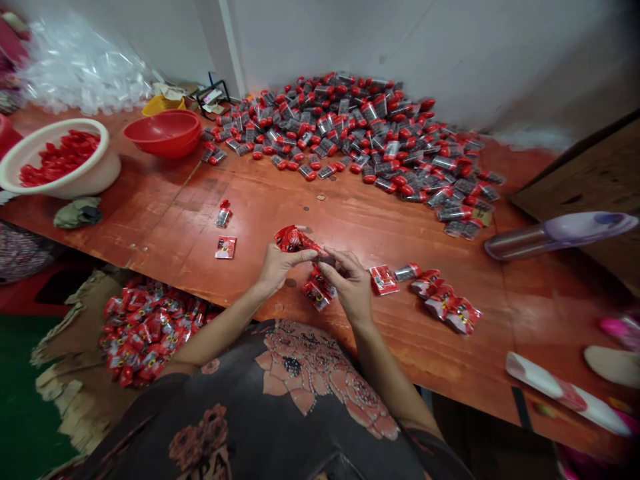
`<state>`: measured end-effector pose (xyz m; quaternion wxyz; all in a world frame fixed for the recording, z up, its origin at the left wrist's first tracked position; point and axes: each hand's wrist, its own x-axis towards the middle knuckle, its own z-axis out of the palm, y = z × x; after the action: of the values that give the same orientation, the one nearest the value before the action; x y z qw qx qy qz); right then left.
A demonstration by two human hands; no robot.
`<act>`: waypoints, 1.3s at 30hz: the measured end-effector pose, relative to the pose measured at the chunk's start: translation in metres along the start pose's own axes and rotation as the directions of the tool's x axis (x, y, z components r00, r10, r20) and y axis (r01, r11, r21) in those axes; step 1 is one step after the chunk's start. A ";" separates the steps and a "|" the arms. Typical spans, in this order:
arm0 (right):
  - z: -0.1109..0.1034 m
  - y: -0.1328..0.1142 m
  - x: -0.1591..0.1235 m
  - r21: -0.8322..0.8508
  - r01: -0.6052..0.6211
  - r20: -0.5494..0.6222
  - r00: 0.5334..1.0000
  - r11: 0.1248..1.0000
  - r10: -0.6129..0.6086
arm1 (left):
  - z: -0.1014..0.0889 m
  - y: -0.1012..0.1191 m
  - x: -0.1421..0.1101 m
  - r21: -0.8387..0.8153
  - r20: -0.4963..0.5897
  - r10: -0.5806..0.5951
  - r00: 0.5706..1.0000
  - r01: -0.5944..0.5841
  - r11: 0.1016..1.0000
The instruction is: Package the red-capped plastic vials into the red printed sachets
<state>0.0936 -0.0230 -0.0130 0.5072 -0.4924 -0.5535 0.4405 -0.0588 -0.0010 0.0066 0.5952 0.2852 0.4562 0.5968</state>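
Note:
In front of my chest, my left hand [275, 272] is closed around a red printed wrapper [291, 237], its thumb pointing right. My right hand [354, 288] pinches the other end, where a dark part shows between the fingers; what that part is, I cannot make out. Just under my hands lie red printed packets [316, 295]. Right of my right hand are a flat red wrapper [385, 280], a small clear container with dark contents [407, 271] and several filled red packets [445, 302]. On the left lie another flat wrapper [226, 247] and a red-capped container [224, 215].
A large heap of red-capped containers [345, 133] lies along the wall. At left stand a white basin [111, 167] of red pieces and a red bowl [163, 133]. Below the table edge is a carton [65, 393] of red packets. A purple-clear bottle-like object [560, 233] is at right.

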 end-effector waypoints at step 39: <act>0.001 0.003 -0.014 0.209 -0.125 -0.066 0.988 0.970 0.142 | -0.003 -0.004 -0.005 -0.078 -0.070 -0.115 0.991 0.109 0.991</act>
<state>0.0934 -0.0365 -0.0182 0.5461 -0.4913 -0.4500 0.5079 -0.0587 -0.0073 0.0033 0.6206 0.2143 0.4708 0.5892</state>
